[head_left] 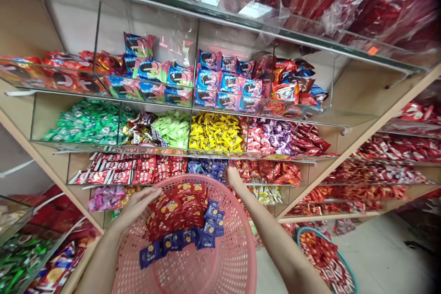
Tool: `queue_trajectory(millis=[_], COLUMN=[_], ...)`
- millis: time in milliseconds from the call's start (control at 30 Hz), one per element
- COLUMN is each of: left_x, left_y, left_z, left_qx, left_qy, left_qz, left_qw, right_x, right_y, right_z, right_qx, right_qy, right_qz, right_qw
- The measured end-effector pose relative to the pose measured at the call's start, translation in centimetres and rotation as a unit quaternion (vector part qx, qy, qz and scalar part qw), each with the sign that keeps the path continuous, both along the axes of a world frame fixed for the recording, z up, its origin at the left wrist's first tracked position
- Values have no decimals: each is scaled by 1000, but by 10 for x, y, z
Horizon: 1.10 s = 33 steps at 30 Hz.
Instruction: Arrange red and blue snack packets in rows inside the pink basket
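A pink plastic basket point(246, 248) with a perforated wall is in front of me, tilted toward me. Inside it lie a pile of red snack packets point(179, 209) with orange-slice pictures and a curved row of small blue packets point(188, 237). At the basket's upper left rim is my left hand point(139, 202), its fingers curled over the edge. My right hand point(234, 178) reaches past the far rim to a low shelf section of blue packets point(206, 168). It looks closed, but its fingertips are hidden, so what it holds does not show.
Glass-fronted shelves hold blue-and-pink cookie packs point(208, 80), green candies point(91, 121) and yellow packets point(216, 132). Clear glass dividers and a shelf edge point(220, 152) separate the sections. A teal basket point(346, 264) of red packets stands on the floor at right.
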<state>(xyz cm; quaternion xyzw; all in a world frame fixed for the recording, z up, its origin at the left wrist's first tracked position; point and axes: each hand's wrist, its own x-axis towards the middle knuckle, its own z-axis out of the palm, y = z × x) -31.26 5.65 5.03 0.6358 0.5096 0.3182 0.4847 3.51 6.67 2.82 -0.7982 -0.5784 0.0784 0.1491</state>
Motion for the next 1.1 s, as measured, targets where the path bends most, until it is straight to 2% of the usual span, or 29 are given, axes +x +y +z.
queue_trajectory(millis=[200,400,600,700,800,900,1000,1100], left_x=[1,2,1,0,1,2,3,2], left_y=[-1,-2,-3,-3,-4,-5,-5,-5], left_z=[5,6,3,3,2,1,-1,-1], left_qx=[6,33,36,37,38,41,48,64], left_qy=[5,3,7,11,14,7,1,7], left_qz=[-9,6,3,-10,-11,-7,-6,-4], left_qw=[1000,999,999,999,999,999,999,998], right_x=[-16,-21,-15,-9,-10,-26,-55,-91], right_y=[32,37,25,9,-14,-38,-54,-60], right_z=[-15,-16,1,15,30,41,43,40], right_qx=[-25,-33,-7,12,72,111,85,64], right_qy=[-4,8,24,30,66,227,405,465], right_qz=[-47,-79,-67,-48,-13,66,143,203], right_qw=[999,996,997,998,995,965,899,860])
